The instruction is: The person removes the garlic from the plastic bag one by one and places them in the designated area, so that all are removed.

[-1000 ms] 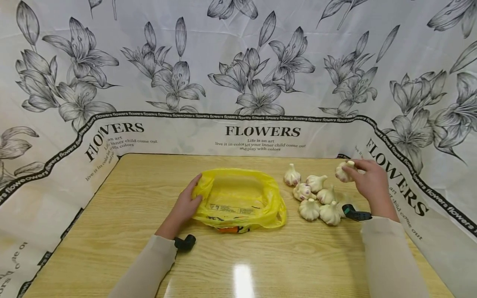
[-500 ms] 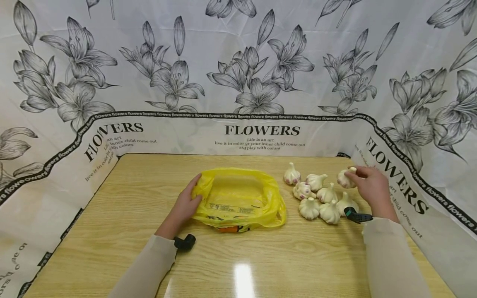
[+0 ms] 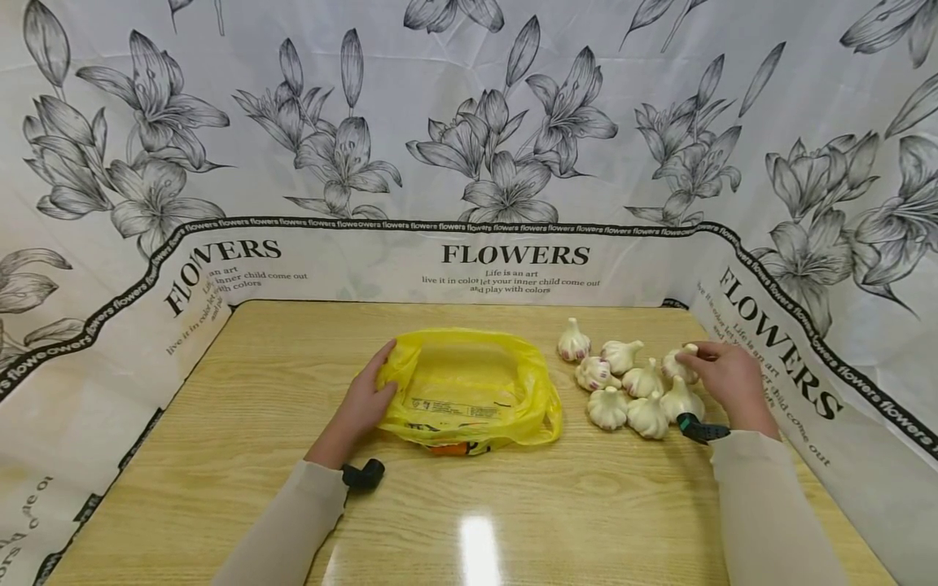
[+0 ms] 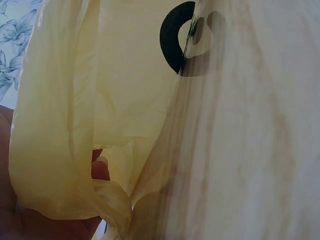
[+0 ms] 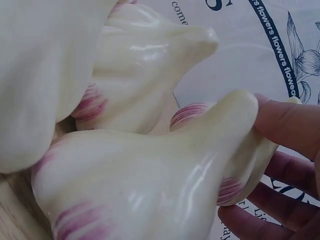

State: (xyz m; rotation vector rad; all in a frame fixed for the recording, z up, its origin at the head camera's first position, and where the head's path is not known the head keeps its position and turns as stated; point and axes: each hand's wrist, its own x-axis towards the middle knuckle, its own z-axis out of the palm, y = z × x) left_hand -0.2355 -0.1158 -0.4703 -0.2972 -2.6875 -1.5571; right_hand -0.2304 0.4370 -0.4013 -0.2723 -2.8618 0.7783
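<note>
A yellow plastic bag (image 3: 469, 427) lies on the table with its mouth spread wide toward me. My left hand (image 3: 366, 397) grips its left rim; in the left wrist view the yellow film (image 4: 55, 125) covers much of that hand. To the right, several garlic bulbs (image 3: 608, 408) sit in a close group. At the group's right side my right hand (image 3: 729, 378) pinches one garlic bulb (image 3: 676, 366) near its neck. In the right wrist view, thumb and fingers (image 5: 285, 122) are around that bulb, partly hidden behind a nearer garlic bulb (image 5: 130, 185).
The wooden table (image 3: 256, 513) has a bright light reflection near its front. A white flower-printed curtain (image 3: 388, 163) encloses the back and both sides, close to the right hand. Each wrist carries a small black camera, such as the left wrist camera (image 3: 364, 475).
My right hand has brought its garlic bulb down from above the far right to the edge of the group. The left hand and the bag have stayed in place.
</note>
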